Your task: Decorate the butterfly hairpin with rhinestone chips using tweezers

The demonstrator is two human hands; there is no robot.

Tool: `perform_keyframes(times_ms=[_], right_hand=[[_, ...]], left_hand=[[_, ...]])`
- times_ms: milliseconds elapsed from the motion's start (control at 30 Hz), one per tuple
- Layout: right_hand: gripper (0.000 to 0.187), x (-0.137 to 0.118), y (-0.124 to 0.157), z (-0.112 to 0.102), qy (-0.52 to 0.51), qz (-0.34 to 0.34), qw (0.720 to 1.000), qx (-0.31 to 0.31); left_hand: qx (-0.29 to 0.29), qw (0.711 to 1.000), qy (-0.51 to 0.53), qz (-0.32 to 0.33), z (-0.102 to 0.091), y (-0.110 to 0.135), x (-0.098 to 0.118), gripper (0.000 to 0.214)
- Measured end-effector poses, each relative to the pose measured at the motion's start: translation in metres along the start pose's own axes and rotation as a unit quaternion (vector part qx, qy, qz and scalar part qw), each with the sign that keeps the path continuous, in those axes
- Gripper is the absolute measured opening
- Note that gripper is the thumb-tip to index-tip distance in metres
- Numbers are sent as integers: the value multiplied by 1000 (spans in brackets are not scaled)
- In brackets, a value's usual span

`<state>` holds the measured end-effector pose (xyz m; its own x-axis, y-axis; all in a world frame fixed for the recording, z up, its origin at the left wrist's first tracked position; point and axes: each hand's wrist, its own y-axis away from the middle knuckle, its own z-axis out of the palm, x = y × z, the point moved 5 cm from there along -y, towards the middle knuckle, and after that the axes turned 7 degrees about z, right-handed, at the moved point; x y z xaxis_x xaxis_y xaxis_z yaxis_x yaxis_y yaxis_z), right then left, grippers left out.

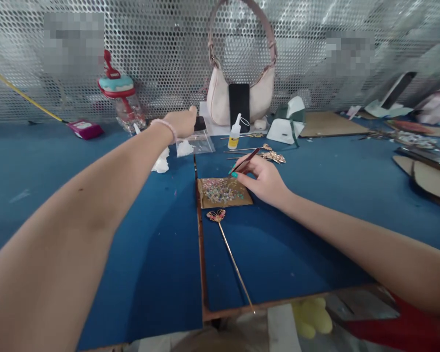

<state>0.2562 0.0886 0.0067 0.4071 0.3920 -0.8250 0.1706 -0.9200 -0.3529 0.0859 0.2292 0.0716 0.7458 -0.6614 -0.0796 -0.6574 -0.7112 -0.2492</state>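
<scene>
My left hand [182, 122] is stretched far forward over a small clear plastic box [195, 143], its fingers curled near a dark object [200, 123] behind the box; I cannot tell if it grips anything. My right hand [264, 180] rests on the blue table and pinches dark red tweezers [246, 160], tips pointing at a brown card [224, 192] strewn with tiny coloured beads. A gold hairpin with a butterfly head [220, 221] lies just below the card, its stem running toward me.
A glue bottle [235, 133], black phone [239, 104] and pale handbag [238, 93] stand at the back against the perforated metal screen. More gold hairpins [267, 154], white tissue [161, 163], a red-topped bottle [122, 100] and cardboard pieces [430, 178] lie around. The blue table [95, 205] has a seam down its middle.
</scene>
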Motion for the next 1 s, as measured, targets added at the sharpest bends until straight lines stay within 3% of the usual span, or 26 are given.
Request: perform_keyframes(times_ms=[33, 167, 233, 433, 567, 700, 1000], right_hand=[[17, 0, 0, 1, 2, -2, 1000, -4], [16, 1, -1, 2, 6, -6, 1000, -12], [16, 1, 0, 2, 5, -9, 1000, -13], [14, -4, 1, 4, 8, -21, 1000, -13], [13, -7, 0, 4, 17, -29, 999, -7], [14, -7, -1, 5, 33, -34, 999, -4], [14, -6, -6, 11, 57, -47, 997, -4]], left_hand=[[7, 1000, -1, -17, -7, 4, -2, 31], [52, 998, -5, -44, -33, 26, -2, 25], [75, 996, 1, -43, -37, 45, 4, 32], [70, 994, 56, -54, -12, 111, 34, 28], [38, 993, 95, -59, 3, 142, 50, 29], [6, 991, 131, -27, 10, 151, 58, 30], [-38, 978, 169, 120, 17, 146, 68, 33]])
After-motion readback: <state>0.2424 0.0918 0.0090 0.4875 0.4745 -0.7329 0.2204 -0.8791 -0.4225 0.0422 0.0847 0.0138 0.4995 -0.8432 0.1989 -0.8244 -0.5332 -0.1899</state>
